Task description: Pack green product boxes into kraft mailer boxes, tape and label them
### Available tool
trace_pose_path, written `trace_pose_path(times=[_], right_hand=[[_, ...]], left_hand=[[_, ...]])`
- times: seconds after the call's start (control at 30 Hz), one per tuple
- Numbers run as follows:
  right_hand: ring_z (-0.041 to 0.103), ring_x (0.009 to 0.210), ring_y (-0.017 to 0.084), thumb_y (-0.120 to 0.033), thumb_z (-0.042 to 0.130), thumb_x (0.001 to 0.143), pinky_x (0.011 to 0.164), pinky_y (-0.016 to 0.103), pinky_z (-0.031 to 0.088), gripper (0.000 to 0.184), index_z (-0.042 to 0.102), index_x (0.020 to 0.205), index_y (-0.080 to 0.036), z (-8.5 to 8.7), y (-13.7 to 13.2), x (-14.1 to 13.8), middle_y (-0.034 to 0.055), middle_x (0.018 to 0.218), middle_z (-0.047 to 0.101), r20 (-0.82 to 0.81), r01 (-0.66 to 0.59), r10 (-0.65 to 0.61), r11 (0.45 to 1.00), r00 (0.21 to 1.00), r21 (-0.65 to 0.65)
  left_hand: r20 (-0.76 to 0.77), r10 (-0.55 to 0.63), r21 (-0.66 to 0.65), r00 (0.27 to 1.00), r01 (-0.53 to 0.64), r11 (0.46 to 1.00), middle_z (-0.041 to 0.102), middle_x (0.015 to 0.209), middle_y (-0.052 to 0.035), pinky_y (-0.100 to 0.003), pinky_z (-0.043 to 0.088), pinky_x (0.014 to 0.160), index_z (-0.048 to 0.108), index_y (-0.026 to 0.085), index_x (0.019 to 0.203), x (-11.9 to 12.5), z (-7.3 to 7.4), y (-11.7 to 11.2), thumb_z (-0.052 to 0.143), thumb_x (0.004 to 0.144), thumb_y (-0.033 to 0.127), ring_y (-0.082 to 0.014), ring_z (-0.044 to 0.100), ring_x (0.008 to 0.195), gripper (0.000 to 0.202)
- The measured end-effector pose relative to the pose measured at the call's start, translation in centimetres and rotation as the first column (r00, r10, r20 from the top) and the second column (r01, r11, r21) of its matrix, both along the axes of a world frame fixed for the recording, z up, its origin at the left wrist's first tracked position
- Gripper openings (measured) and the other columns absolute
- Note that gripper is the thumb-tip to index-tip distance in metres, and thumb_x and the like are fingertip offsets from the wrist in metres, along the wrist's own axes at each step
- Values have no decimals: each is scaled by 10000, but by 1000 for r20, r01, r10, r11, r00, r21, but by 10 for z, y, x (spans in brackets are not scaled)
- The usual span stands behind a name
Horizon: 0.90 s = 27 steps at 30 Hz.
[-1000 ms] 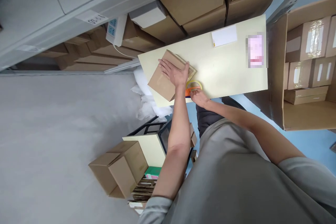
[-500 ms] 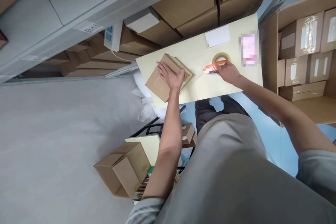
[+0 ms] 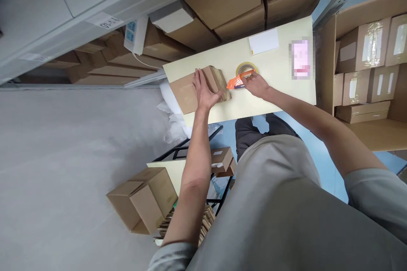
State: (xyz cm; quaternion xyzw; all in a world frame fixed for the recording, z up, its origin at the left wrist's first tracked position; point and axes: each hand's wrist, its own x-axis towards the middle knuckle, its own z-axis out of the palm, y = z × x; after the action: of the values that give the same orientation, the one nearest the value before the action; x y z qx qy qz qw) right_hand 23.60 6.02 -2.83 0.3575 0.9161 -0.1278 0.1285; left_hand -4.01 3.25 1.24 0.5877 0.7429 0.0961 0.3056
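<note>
A flat brown cardboard box (image 3: 186,91) lies on the left end of a pale yellow table (image 3: 280,80). My left hand (image 3: 203,91) rests flat on top of it, fingers spread, pressing it down. My right hand (image 3: 256,84) grips an orange tape dispenser (image 3: 237,81) carrying a yellowish tape roll (image 3: 246,67). The dispenser's front edge sits right at the box's right end.
A white card (image 3: 263,41) and a pink item (image 3: 300,59) lie at the table's far side. Stacked cartons fill the shelves behind and a big open carton (image 3: 365,63) at right. An open box (image 3: 143,201) sits on a low rack below the table.
My right hand brought the tape dispenser from the table's middle back to the box's right end. My left hand turned the box so it lies along the table edge.
</note>
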Motion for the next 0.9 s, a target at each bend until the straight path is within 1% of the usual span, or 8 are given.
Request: trace_pose_path(times=[0.1, 0.23, 0.37, 0.5, 0.6, 0.7, 0.83, 0.9], right_hand=[[825, 1108, 318, 5, 381, 1046, 1217, 492, 500, 539, 563, 1543, 108, 7, -9, -11, 244, 1165, 850, 5, 4, -3, 999, 1000, -47], [825, 1156, 317, -3, 399, 1062, 1291, 510, 455, 569, 553, 1600, 99, 8, -18, -20, 249, 1242, 850, -20, 48, -50, 992, 999, -116], [833, 1154, 327, 2, 406, 1053, 1292, 525, 451, 593, 557, 1619, 90, 3, -24, -21, 235, 1237, 857, -31, 29, -32, 996, 999, -89], [838, 1099, 325, -5, 401, 1053, 1259, 521, 465, 557, 605, 1564, 83, -2, -32, -21, 229, 1192, 866, -34, 7, -9, 998, 999, -58], [830, 1069, 317, 1, 405, 1032, 1225, 508, 481, 557, 623, 1542, 57, -3, -37, -22, 210, 1178, 869, -61, 31, -35, 997, 998, -64], [821, 1063, 319, 12, 374, 1025, 1200, 504, 485, 560, 632, 1522, 33, 0, -44, -24, 200, 1188, 863, -58, 2, -5, 998, 998, -65], [819, 1071, 335, 10, 361, 1042, 1187, 532, 478, 514, 636, 1474, 63, 6, -53, -23, 243, 1197, 853, -70, -12, 4, 994, 998, -111], [820, 1078, 333, 10, 354, 1049, 1173, 528, 482, 512, 634, 1475, 61, 9, -56, -20, 245, 1199, 854, -58, -17, 10, 993, 998, -121]], left_hand=[[1, -53, -8, 999, 53, 999, 140, 1972, -153, -698, -27, 1462, 347, 270, 1849, 3, 4, -2, 957, 759, 461, -487, -2, 1828, 1264], [-29, -101, -16, 994, 101, 995, 118, 1970, -169, -701, -17, 1456, 384, 265, 1839, 13, 5, -4, 968, 736, 484, -514, -43, 1819, 1267], [-9, -125, -9, 992, 125, 992, 117, 1966, -178, -711, -5, 1451, 379, 266, 1841, 21, 4, -8, 974, 727, 493, -525, -60, 1815, 1283], [17, -150, -6, 989, 150, 989, 133, 1963, -179, -726, -14, 1448, 441, 258, 1810, 24, 5, -11, 979, 716, 471, -537, -63, 1812, 1238], [11, -168, -7, 986, 168, 986, 145, 1964, -167, -715, -22, 1453, 489, 265, 1776, 27, 5, -15, 970, 710, 425, -521, -46, 1818, 1180], [4, -189, 15, 982, 189, 982, 161, 1961, -166, -691, -37, 1460, 533, 259, 1731, 33, 6, -22, 949, 718, 382, -486, -30, 1829, 1102], [7, -214, 37, 977, 214, 976, 212, 1948, -172, -682, -56, 1459, 577, 251, 1669, 41, 6, -33, 908, 745, 364, -452, -13, 1838, 989], [9, -219, 46, 976, 218, 975, 230, 1944, -167, -681, -58, 1459, 590, 261, 1648, 43, 5, -36, 892, 750, 360, -445, -8, 1839, 953]])
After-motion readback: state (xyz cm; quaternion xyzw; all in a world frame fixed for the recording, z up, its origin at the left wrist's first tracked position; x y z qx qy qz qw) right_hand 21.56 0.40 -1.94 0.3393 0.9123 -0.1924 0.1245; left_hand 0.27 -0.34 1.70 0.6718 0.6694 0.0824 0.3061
